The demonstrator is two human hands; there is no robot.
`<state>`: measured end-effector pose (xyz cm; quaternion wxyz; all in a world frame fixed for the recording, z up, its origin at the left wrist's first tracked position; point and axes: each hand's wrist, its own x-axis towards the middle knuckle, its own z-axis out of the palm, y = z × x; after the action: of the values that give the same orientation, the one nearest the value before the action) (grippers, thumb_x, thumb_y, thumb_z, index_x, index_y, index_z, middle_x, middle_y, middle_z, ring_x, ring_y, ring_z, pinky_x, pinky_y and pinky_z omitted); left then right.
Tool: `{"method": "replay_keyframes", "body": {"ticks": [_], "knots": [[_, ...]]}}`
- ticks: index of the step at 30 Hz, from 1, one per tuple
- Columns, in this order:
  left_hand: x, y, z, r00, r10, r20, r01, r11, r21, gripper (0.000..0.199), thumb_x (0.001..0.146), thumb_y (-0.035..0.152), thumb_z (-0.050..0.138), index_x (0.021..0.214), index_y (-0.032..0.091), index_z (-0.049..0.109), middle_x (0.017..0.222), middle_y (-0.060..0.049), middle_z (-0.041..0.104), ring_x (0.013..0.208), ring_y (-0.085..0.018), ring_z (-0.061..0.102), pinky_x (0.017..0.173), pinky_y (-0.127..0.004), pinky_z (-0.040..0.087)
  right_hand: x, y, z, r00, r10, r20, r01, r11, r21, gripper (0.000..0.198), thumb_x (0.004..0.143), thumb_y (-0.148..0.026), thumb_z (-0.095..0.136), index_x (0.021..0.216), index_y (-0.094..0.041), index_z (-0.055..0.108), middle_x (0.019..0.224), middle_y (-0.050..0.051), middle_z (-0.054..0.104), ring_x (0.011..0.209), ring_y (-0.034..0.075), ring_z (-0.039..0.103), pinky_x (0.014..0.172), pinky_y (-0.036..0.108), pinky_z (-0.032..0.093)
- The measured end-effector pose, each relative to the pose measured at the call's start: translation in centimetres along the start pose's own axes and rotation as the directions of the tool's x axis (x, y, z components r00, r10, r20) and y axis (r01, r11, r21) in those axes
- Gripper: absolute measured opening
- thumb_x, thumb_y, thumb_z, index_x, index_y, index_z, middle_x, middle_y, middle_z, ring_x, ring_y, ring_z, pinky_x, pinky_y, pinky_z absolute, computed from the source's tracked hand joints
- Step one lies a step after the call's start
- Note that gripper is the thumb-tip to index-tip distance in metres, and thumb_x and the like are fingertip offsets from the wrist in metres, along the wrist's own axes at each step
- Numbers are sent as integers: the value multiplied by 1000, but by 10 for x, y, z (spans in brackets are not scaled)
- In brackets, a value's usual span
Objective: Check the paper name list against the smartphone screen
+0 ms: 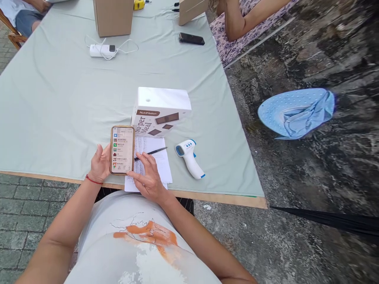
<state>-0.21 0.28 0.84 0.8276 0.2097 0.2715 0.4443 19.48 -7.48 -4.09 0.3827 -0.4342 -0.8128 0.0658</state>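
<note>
My left hand (100,163) is closed around the left side of a smartphone (122,150), which stands tilted toward me with a lit list on its screen. At the phone's lower right corner is my right hand (148,175), fingers apart, one fingertip at the bottom edge of the screen. Beneath the right hand lie printed papers (161,165) at the table's near edge. A black pen (156,150) rests across them. Just behind stands a white NutriMotion box (164,98). To the right lies a white and blue infrared thermometer (190,157).
Farther back on the cloth-covered table (68,102) are a white device with a cable (102,50), a cardboard box (114,17), a yellow tape measure (138,4) and a black phone (192,38). A blue cap (296,112) lies off to the right. Two other people sit at the far side.
</note>
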Motion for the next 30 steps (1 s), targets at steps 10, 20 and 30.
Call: {"method": "replay_keyframes", "body": {"ticks": [10,20,30], "knots": [[0,0,-2,1000,-5,18,5,1000,11,79,90,70,51,149,17,49,136,-16,66,133,-39,57,112,-54,44,0,0,-1,1000,-10,-6,10,1000,4,43,85,-14,63,122,-36,71,174,-3,11,154,33,26,120,60,35],[0,0,-1,1000,-11,19,11,1000,-3,78,92,69,48,151,19,46,138,-16,66,134,-38,57,112,-53,44,1,0,-2,1000,-3,-8,3,1000,-19,48,84,-14,63,126,-37,68,173,-2,15,153,32,28,118,61,38],[0,0,-1,1000,2,18,-2,1000,22,77,91,70,49,149,19,50,139,-15,65,136,-38,55,113,-53,43,2,-2,-4,999,-14,-31,14,1000,12,47,83,-10,59,123,-34,69,174,-3,9,153,32,28,118,61,37]]}}
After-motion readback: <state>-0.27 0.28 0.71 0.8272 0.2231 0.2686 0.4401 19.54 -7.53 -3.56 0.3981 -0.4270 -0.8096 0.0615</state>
